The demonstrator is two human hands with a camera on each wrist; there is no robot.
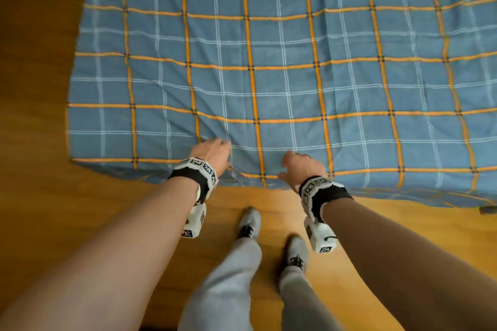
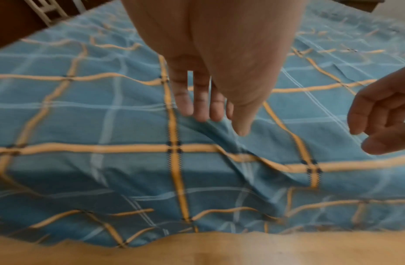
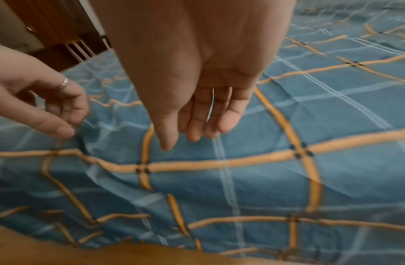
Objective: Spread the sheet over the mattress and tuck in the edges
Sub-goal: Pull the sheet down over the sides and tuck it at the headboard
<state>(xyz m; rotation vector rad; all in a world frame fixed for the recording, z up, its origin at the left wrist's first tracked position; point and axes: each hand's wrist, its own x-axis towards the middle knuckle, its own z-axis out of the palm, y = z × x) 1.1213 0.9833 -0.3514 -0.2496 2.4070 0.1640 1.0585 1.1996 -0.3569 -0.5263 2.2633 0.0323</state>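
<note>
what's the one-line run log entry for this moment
sheet: spread, near edge hanging untucked | left hand: open, fingers at raised fold | right hand: open above sheet

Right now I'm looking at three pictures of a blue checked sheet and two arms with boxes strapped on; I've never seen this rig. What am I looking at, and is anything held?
No machine here: a person wears three cameras. The head view looks down at both arms; the strapped boxes are wrist cameras, each looking along its hand. The blue checked sheet covers the bed and hangs over the near edge to the wooden floor. The left hand touches a raised fold with straight fingers. The right hand is relaxed, apparently just above the cloth. Neither hand grips anything.
</note>
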